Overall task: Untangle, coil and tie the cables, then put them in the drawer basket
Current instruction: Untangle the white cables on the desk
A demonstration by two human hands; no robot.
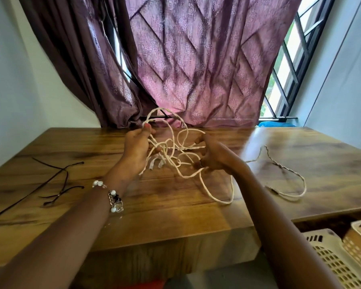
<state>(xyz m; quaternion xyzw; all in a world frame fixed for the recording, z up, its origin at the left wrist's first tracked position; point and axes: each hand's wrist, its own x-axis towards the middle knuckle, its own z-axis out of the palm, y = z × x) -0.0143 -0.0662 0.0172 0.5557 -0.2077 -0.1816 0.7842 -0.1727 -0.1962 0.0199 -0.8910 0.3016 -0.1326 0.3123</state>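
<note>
A tangle of white cables (176,147) hangs between my two hands above the wooden table (154,209). My left hand (139,148) grips several strands, with white plugs dangling just below its fingers. My right hand (212,157) pinches other loops of the same tangle. One long loop droops down onto the table in front of my right wrist. A separate twisted white cable (288,174) lies loose on the table to the right. Beige slotted drawer baskets (340,259) stand at the lower right, below the table edge.
Thin black ties (58,180) lie spread on the left part of the table. A purple curtain (196,59) hangs behind the table's far edge, with a barred window (290,69) at the right. Walls close in on both sides.
</note>
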